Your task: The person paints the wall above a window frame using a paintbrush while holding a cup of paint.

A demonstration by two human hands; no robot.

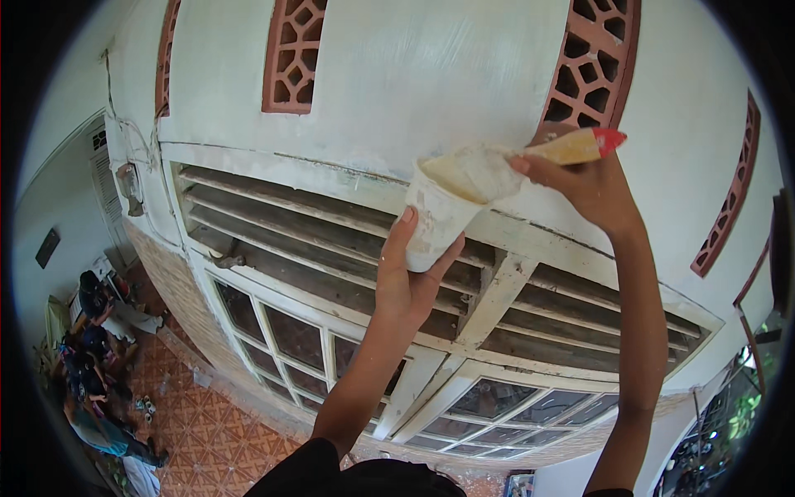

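Note:
My left hand (406,282) is wrapped round a white plastic cup (439,217), raised in front of the wall above the louvred window. The cup is tilted, with pale paint smears on its side and cream-white paint inside. In my right hand (580,182) is a paintbrush (571,149), its yellowish handle ending in a red tip. The brush's paint-covered head (484,172) lies at the cup's rim, partly over the opening. Some of my right fingers are hidden behind the handle.
Behind my hands runs a whitish wall (431,74) with reddish-brown vent blocks (294,58). Below are wooden louvres (315,228) and white-framed glass windows (294,331). Several people (99,373) gather at the lower left, by an orange patterned tile floor (207,422). Cables (153,149) hang at left.

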